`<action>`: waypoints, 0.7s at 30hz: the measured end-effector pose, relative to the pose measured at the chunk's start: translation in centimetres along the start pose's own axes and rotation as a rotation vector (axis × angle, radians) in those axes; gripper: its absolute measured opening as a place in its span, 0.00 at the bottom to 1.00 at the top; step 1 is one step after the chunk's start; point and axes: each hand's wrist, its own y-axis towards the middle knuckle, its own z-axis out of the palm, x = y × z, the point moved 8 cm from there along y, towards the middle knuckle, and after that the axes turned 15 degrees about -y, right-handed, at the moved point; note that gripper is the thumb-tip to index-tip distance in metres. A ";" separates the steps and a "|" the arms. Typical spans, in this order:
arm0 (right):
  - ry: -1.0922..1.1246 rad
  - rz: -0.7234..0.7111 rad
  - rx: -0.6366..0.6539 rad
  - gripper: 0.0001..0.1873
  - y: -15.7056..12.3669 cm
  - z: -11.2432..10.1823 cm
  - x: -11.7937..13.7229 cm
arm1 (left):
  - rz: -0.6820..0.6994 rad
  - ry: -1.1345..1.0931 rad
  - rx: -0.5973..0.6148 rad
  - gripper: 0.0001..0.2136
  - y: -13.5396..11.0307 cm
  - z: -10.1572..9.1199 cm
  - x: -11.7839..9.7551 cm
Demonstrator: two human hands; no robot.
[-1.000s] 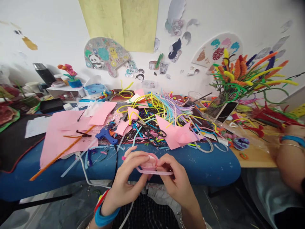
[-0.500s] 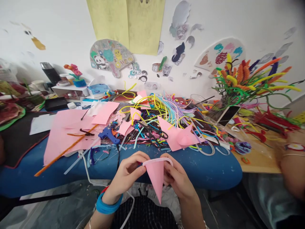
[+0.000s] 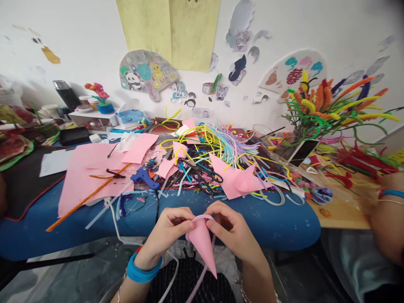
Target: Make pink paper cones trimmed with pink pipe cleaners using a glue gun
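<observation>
A pink paper cone [image 3: 202, 244] hangs point down between my hands, in front of the table edge. Around its wide upper rim runs a pale pink pipe cleaner [image 3: 203, 217], whose loose tail drops behind the cone towards my lap. My left hand [image 3: 172, 227] pinches the rim at its left side, thumb in front. On the other side, my right hand [image 3: 225, 223] is closed with thumb and fingers pressing the pipe cleaner against the rim. The inside of the cone is hidden from me.
A blue-covered table [image 3: 252, 223] holds pink sheets [image 3: 85, 172], a blue glue gun [image 3: 145, 179], black scissors [image 3: 205, 174], a bundle of pipe cleaners [image 3: 233, 145] and a pink pointed paper piece [image 3: 227, 181]. A white cable [image 3: 115, 223] hangs over the edge. At right is another person's arm [image 3: 388, 214].
The cone has turned, its tip now pointing slightly right. My right hand has moved left along the rim, and the pipe cleaner's loop at the right has become a tail hanging down.
</observation>
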 end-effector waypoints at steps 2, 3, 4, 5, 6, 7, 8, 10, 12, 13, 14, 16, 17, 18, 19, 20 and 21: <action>-0.021 0.011 -0.004 0.06 0.2 0.2 -0.1 | -0.007 -0.004 0.018 0.13 -0.1 0.1 0.0; -0.027 0.014 -0.002 0.06 0.2 0.3 -0.1 | -0.010 -0.005 0.031 0.13 -0.2 0.1 0.1; -0.031 0.015 0.004 0.07 0.2 0.4 -0.1 | -0.013 -0.006 0.047 0.13 -0.3 0.2 0.1; -0.032 0.013 0.009 0.08 0.2 0.5 -0.1 | -0.017 -0.005 0.064 0.13 -0.4 0.2 0.1; -0.030 0.009 0.008 0.08 0.2 0.4 -0.1 | -0.022 -0.005 0.080 0.13 -0.5 0.3 0.2; -0.026 0.001 -0.006 0.08 0.1 0.2 -0.1 | -0.023 -0.003 0.095 0.13 -0.6 0.3 0.2; -0.022 -0.012 -0.027 0.07 0.0 -0.1 0.0 | -0.017 0.004 0.110 0.12 -0.7 0.4 0.1; -0.017 -0.062 -0.081 0.05 -0.2 -0.7 0.3 | 0.017 0.038 0.142 0.09 -1.0 0.6 -0.3; -0.024 -0.131 -0.131 0.03 -0.5 -1.4 0.8 | 0.065 0.111 0.163 0.08 -1.4 0.9 -0.9; -0.032 -0.164 -0.149 0.03 -0.7 -1.7 1.1 | 0.087 0.161 0.164 0.08 -1.6 1.1 -1.2; -0.043 -0.192 -0.164 0.04 -0.9 -1.9 1.3 | 0.107 0.214 0.158 0.07 -1.8 1.2 -1.5; -0.066 -0.239 -0.185 0.07 -1.5 -2.2 1.9 | 0.172 0.328 0.144 0.06 -2.2 1.6 -2.2; -0.076 -0.257 -0.189 0.07 -1.8 -2.3 2.2 | 0.225 0.386 0.139 0.05 -2.4 1.8 -2.6; -0.083 -0.270 -0.188 0.07 -2.2 -2.3 2.5 | 0.287 0.441 0.136 0.04 -2.7 2.1 -3.1; -0.083 -0.277 -0.183 0.06 -2.5 -2.2 2.7 | 0.350 0.493 0.137 0.04 -3.0 2.3 -3.5; -0.078 -0.279 -0.173 0.04 -2.8 -2.1 2.9 | 0.410 0.537 0.142 0.04 -3.2 2.6 -3.9; -0.068 -0.274 -0.160 0.02 -3.1 -2.0 3.0 | 0.458 0.573 0.152 0.05 -3.4 2.9 -4.2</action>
